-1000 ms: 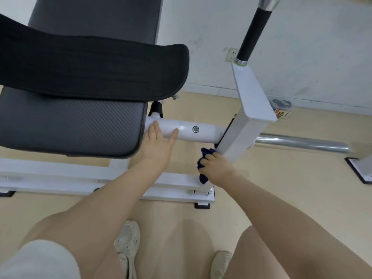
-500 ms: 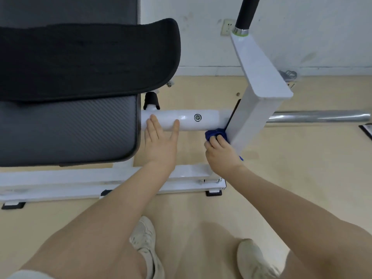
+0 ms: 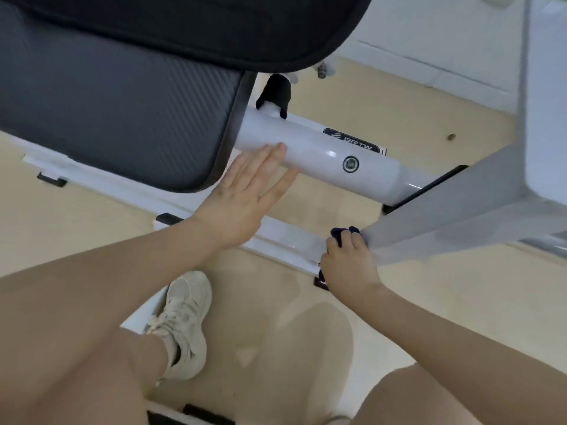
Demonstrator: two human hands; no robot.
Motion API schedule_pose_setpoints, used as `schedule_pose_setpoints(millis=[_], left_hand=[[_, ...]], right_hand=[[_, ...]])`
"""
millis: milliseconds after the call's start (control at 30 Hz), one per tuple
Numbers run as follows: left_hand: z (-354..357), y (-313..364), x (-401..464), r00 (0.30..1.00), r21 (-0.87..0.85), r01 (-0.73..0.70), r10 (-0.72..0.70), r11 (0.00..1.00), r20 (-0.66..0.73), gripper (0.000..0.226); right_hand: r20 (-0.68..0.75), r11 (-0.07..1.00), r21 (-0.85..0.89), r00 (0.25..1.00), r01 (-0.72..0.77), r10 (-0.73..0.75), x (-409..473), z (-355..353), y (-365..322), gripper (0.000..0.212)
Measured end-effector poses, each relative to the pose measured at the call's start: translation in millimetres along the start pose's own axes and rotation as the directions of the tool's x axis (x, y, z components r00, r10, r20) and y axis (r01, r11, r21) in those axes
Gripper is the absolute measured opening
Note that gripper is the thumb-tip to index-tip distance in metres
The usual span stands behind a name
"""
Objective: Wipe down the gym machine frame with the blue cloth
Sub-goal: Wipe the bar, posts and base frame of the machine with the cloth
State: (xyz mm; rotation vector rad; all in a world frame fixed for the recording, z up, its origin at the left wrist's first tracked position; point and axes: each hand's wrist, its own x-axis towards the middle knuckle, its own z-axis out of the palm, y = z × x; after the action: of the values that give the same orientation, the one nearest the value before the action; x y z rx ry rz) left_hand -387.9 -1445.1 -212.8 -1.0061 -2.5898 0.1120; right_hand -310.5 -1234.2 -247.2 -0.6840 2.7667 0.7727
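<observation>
Since the earlier frame the right hand [image 3: 348, 263] has slid down the square post [image 3: 445, 216] from its joint with the round tube to the post's lower end, and the view has closed in and tilted.

At far left the grey seat pad [image 3: 116, 118] fills the upper corner, with a black cushion [image 3: 199, 29] overlapping it from above. Below the seat a white base rail [image 3: 276, 237] runs along the beige floor [image 3: 414, 124].

The left hand [image 3: 242, 200] lies flat with its fingers straight and together, the fingertips [image 3: 277, 150] touching the white round tube [image 3: 319, 156] just beside the seat's edge. A bolt head [image 3: 350, 164] and a dark label [image 3: 352, 138] sit further along the tube.

Lower down, a pale shoe [image 3: 181, 320] stands on the floor between the person's legs.

The right hand has its fingers curled around the blue cloth [image 3: 339, 234], pressing it against the bottom end of the post, where the post meets the base rail. Only a small dark bunch of the cloth shows above the knuckles.
</observation>
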Motion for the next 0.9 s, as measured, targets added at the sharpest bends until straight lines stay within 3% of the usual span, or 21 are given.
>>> schedule_pose_setpoints(millis=[67, 133, 267, 333, 433, 567, 700, 800, 900], left_hand=[[4.2, 8.2, -17.9, 0.995, -0.011, -0.068, 0.068, 0.998, 0.069, 0.072], [15.8, 17.6, -38.4, 0.985, -0.01, -0.106, 0.107, 0.994, 0.136, 0.068], [26.4, 32.0, -77.7, 0.95, -0.083, 0.095, -0.065, 0.992, 0.306, 0.058], [17.3, 35.0, -89.2, 0.873, -0.075, 0.204, -0.146, 0.976, 0.465, 0.052], [17.6, 29.2, -106.5, 0.671, -0.05, 0.252, -0.137, 0.966, 0.728, 0.056], [34.5, 15.2, -97.2, 0.628, -0.058, 0.266, -0.128, 0.962, 0.767, 0.056], [56.7, -13.5, -79.7, 0.653, -0.071, 0.365, -0.201, 0.928, 0.731, 0.058], [81.9, -31.1, -81.5, 0.642, -0.061, 0.473, -0.296, 0.879, 0.707, 0.061], [110.8, -46.6, -86.8, 0.629, -0.05, 0.513, -0.335, 0.857, 0.701, 0.066]], right_hand=[[-0.048, 0.99, 0.078, 0.992, -0.115, 0.119, 5.4, -1.7, 3.0, 0.008], [0.078, 0.993, 0.023, 0.991, -0.114, 0.112, 16.0, 6.1, 1.1, 0.006], [0.344, 0.998, -0.066, 0.939, 0.011, 0.012, 43.7, 37.9, -18.0, 0.028], [0.319, 0.995, -0.101, 0.948, 0.015, 0.018, 41.6, 42.7, -19.5, 0.031], [0.314, 0.991, -0.128, 0.949, 0.032, 0.01, 32.1, 44.2, -17.5, 0.037], [0.339, 0.994, -0.111, 0.94, 0.01, 0.029, 32.1, 40.4, -16.5, 0.037], [0.384, 0.994, -0.1, 0.92, -0.043, 0.079, 36.0, 34.9, -14.9, 0.033], [0.303, 0.977, 0.117, 0.943, -0.179, 0.137, 54.6, 30.0, -15.5, 0.034], [0.035, 0.797, 0.546, 0.957, -0.259, 0.288, 94.2, 23.1, -39.7, 0.043]])
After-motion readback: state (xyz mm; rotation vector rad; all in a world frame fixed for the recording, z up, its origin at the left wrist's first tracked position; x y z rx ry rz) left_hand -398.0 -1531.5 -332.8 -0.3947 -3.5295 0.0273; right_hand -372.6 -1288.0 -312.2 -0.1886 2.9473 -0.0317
